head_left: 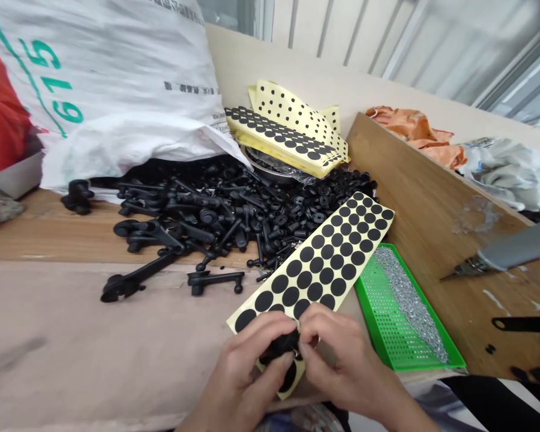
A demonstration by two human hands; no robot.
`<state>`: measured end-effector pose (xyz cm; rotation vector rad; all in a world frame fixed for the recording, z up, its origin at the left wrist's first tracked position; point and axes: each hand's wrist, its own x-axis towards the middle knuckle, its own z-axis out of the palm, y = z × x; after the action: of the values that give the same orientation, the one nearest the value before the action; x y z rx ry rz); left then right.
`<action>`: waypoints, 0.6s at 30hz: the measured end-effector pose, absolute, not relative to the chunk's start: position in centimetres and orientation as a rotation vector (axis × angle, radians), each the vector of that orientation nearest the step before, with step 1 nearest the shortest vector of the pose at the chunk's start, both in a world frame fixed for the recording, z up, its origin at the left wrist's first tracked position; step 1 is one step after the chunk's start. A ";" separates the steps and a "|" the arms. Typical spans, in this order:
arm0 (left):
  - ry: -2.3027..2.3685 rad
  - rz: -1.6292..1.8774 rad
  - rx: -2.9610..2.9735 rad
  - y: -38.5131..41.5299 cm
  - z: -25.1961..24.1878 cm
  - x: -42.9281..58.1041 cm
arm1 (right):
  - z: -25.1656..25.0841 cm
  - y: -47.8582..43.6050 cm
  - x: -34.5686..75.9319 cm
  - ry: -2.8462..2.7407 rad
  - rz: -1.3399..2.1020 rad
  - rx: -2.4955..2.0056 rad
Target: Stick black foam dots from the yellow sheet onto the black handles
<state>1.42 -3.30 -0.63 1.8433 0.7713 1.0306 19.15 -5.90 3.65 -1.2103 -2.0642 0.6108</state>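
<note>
Left hand [247, 360] grips a black part [283, 344], right hand [342, 348] pinching its edge, above pinkish desk [85, 354], pale wall [310, 27] beyond.

White sack [130, 72] at left, crumpled orange bag [411, 133] right

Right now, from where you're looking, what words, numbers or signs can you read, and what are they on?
"615": green, turned sideways, on the white sack.
Black print in several places on the same sack: too small and blurred to read.
I can read no other writing.
</note>
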 end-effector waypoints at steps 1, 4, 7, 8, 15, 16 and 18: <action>0.777 1.026 1.838 -3.3 -0.5 1.4 | 3.7 -6.0 19.2 -2.064 0.611 -1.214; 0.802 1.024 1.807 -3.2 -0.3 1.5 | 3.6 -6.2 19.3 -2.080 0.625 -1.215; 0.780 0.952 1.729 -3.1 -0.1 1.5 | 3.4 -5.9 19.4 -1.981 0.724 -1.227; 0.755 0.912 1.697 -3.1 0.0 1.5 | 3.2 -5.8 19.5 -1.928 0.772 -1.228; 0.672 0.765 1.471 -3.3 0.3 1.5 | 2.7 -5.3 19.6 -1.670 1.140 -1.165; 0.672 0.736 1.426 -3.4 0.3 1.5 | 2.6 -5.4 19.7 -1.642 1.173 -1.148; 0.677 0.695 1.339 -3.6 0.2 1.5 | 2.4 -5.5 19.8 -1.589 1.246 -1.129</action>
<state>1.53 -3.60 0.18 1.3391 0.6767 0.6947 19.79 -5.47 2.41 -1.1288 -1.5891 1.2462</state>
